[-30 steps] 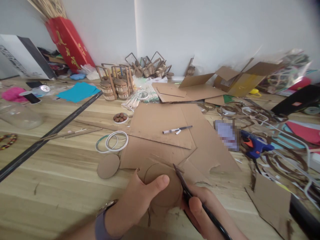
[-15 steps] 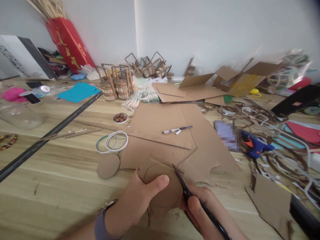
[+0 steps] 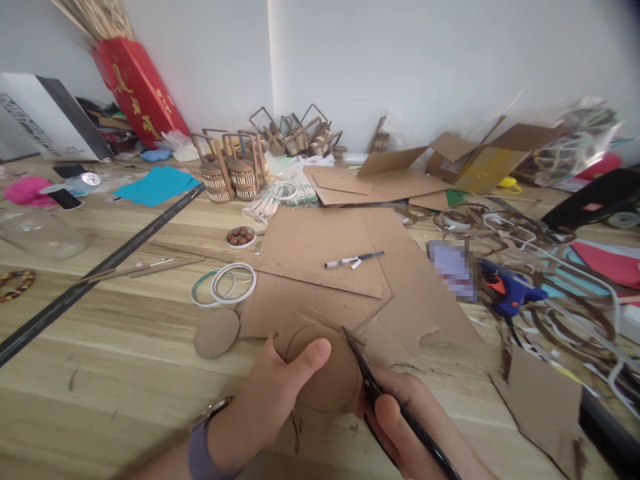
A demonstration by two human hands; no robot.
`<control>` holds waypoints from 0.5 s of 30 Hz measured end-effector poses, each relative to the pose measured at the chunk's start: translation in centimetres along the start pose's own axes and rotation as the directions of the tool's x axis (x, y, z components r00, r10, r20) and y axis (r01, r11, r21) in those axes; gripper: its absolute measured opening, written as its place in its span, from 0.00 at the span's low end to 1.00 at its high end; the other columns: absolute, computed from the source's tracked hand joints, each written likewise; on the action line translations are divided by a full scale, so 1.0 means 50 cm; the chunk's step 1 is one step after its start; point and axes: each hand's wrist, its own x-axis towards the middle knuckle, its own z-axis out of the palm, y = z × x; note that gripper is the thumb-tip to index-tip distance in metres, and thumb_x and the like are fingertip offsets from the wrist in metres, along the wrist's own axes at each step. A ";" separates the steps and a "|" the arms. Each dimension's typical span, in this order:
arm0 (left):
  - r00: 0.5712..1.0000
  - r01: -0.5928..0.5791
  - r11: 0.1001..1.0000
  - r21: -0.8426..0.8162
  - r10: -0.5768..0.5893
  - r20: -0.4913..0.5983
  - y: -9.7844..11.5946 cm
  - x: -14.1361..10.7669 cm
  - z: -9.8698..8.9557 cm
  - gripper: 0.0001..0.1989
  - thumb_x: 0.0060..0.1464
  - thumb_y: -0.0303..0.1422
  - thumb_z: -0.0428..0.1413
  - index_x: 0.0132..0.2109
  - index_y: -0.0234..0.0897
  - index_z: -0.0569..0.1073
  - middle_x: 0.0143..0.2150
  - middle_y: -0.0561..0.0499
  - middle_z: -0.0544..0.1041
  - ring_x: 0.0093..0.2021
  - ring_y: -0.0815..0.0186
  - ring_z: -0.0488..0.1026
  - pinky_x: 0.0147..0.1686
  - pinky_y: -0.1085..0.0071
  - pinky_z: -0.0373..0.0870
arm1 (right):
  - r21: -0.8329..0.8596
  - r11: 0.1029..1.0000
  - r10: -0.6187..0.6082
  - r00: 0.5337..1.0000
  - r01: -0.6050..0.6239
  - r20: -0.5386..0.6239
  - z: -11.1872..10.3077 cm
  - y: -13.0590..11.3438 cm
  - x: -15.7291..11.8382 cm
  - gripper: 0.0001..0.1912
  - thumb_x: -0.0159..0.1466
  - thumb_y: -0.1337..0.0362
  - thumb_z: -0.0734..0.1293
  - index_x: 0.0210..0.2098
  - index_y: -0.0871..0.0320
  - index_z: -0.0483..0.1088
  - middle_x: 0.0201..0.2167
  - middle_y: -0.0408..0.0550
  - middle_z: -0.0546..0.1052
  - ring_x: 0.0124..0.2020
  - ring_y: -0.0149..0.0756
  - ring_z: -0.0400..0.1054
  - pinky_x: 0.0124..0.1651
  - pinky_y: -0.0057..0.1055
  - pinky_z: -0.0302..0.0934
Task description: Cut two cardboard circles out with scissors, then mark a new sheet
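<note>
My left hand (image 3: 287, 390) grips a piece of brown cardboard (image 3: 327, 377), thumb pressed on top and fingers hidden beneath. A circle is drawn on that piece. My right hand (image 3: 400, 407) is closed round black-handled scissors (image 3: 370, 383), whose blades meet the cardboard at the circle's upper right edge. A narrow strip of cardboard (image 3: 327, 320) sticks out beyond the blade tips. To the left lies a round cardboard disc (image 3: 217, 333), close to two tape rings (image 3: 233, 283). Larger cardboard sheets (image 3: 320, 247) lie just beyond my hands, with a pen (image 3: 354, 260) on top.
A blue glue gun (image 3: 515, 290) and tangled brown strips (image 3: 575, 320) lie at right, near a loose cardboard piece (image 3: 540, 400). Small woven baskets (image 3: 233, 173) stand at the back. A dish of brown beads (image 3: 241, 236) sits left of the sheets.
Both hands, the scissors and the cardboard piece have shifted very slightly left and up. The grips stay the same, and the other things on the table have not moved.
</note>
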 end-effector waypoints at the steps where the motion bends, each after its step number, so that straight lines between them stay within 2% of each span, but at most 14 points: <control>1: 1.000 -0.017 0.999 0.033 0.017 0.005 0.001 0.001 -0.001 0.34 0.49 0.51 0.65 0.59 0.39 0.74 0.50 0.43 0.83 0.55 0.48 0.77 0.61 0.50 0.67 | 0.017 1.000 0.016 1.000 -0.016 0.010 -0.001 0.003 -0.001 0.34 0.66 0.31 0.52 0.27 0.55 0.62 0.14 0.35 0.57 0.15 0.26 0.47 0.19 0.29 0.41; 5: 0.997 -0.077 0.986 0.147 0.075 0.021 0.005 0.002 -0.004 0.31 0.51 0.51 0.64 0.58 0.40 0.75 0.53 0.43 0.81 0.62 0.49 0.70 0.64 0.51 0.62 | 0.007 1.000 0.018 1.000 -0.018 0.018 -0.004 0.005 -0.001 0.35 0.63 0.29 0.52 0.27 0.55 0.60 0.13 0.35 0.59 0.14 0.25 0.48 0.20 0.28 0.43; 9: 0.998 -0.059 0.981 0.183 0.055 0.025 0.011 0.001 -0.004 0.31 0.51 0.53 0.63 0.57 0.41 0.76 0.54 0.43 0.81 0.60 0.48 0.71 0.64 0.50 0.61 | -0.004 1.000 0.009 1.000 -0.009 0.021 -0.005 0.000 0.002 0.34 0.65 0.30 0.52 0.27 0.55 0.61 0.13 0.34 0.59 0.14 0.26 0.48 0.20 0.28 0.44; 15: 0.997 -0.064 0.983 0.172 0.057 0.047 0.018 0.000 -0.001 0.30 0.50 0.53 0.63 0.56 0.41 0.76 0.51 0.43 0.82 0.60 0.49 0.71 0.64 0.52 0.62 | 0.000 1.000 0.015 1.000 -0.015 0.005 -0.003 0.004 -0.003 0.33 0.67 0.33 0.51 0.28 0.55 0.64 0.13 0.34 0.56 0.14 0.26 0.44 0.18 0.29 0.40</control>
